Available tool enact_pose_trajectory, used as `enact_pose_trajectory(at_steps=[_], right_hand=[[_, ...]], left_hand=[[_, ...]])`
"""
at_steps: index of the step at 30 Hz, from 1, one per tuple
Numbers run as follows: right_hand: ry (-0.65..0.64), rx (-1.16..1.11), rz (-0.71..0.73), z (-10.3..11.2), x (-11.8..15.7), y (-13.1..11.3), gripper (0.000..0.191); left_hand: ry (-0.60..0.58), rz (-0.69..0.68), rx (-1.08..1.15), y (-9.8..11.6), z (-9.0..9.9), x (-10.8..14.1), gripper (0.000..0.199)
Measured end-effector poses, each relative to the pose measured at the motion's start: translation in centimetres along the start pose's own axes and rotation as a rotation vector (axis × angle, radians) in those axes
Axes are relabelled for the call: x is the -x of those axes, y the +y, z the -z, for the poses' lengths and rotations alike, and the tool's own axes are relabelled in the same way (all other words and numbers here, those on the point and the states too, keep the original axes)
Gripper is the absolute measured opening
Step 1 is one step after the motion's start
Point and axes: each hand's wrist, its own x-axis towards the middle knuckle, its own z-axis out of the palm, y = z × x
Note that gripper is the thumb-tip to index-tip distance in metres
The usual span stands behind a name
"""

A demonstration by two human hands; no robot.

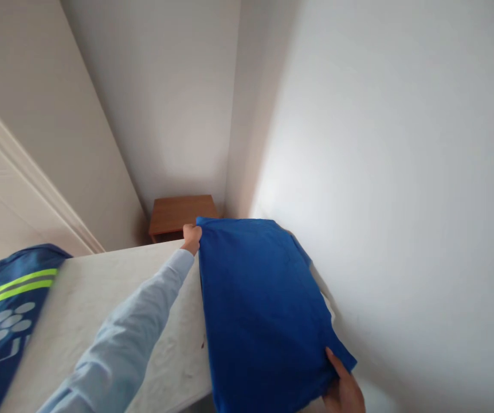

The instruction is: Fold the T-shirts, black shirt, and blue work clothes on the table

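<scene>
Head view: your left hand (192, 236) pinches the far left corner of the blue cloth (264, 310); your right hand (345, 385) pinches its near right corner, thumb on top. The cloth is spread over the right part of the white surface (113, 281), beside the wall (393, 172). A striped navy fabric item (15, 292) lies at the left.

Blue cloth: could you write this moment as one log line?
left hand: grips far-left corner | right hand: grips near-right part | blue cloth: spread between both hands, beside wall
</scene>
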Motion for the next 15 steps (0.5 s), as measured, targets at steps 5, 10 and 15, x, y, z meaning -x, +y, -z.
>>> enact_pose_trajectory(at_steps=[5,10,15], right_hand=[[0.364,0.407,0.729,0.1,2.2,-6.4,0.079],[-0.177,0.713,1.336,-10.8,0.9,-15.0,0.047],[-0.421,1.337,1.254,-24.1,-7.4,-16.1,0.061]], left_hand=[[-0.254,-0.701,-0.397,-1.2,0.3,4.7,0.053],[-0.616,-1.072,-0.927,-4.0,-0.2,10.9,0.066],[-0.655,-1.041,-1.031,-4.2,0.0,12.2,0.069]])
